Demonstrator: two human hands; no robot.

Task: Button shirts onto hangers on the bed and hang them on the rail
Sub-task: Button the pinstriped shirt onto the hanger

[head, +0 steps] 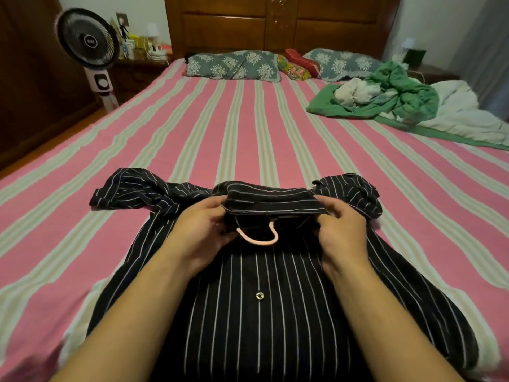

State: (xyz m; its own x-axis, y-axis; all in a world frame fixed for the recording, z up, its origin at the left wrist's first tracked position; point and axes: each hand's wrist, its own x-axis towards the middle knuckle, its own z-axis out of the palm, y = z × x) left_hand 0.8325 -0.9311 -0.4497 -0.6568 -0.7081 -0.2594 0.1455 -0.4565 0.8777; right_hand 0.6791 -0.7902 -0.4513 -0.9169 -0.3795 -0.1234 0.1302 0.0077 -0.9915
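Both hands are up at the collar [271, 201] of the shirt [261, 312], in the lower middle of the frame. My left hand [205, 230] pinches the collar's left end, thumb on top and fingers curled under the fabric. My right hand [340, 230] grips the right end the same way, fingers folded around the edge. Between them the pink hook [260, 236] of a hanger curves out from under the collar; the rest of the hanger is hidden inside the shirt.

The shirt is black with thin white stripes. It lies front-up on the bed [248, 128], its collar toward the headboard and its body running down to the bottom edge of the frame, between my forearms. One silver button [259, 295] shows on the placket below the hook, and the front looks closed there. Its two short sleeves spread out to either side, the left one [132, 193] rumpled on the sheet and the right one [349, 193] bunched just past my right hand.

The bed carries a pink sheet with pale stripes. Two grey patterned pillows [232, 64] lie against the wooden headboard [275, 23] at the top, with a smaller red and yellow cushion [296, 66] between them. A heap of green and white clothes [391, 92] sits at the upper right, well apart from the shirt. A standing fan [86, 40] is at the upper left, beside a cluttered nightstand [143, 68].
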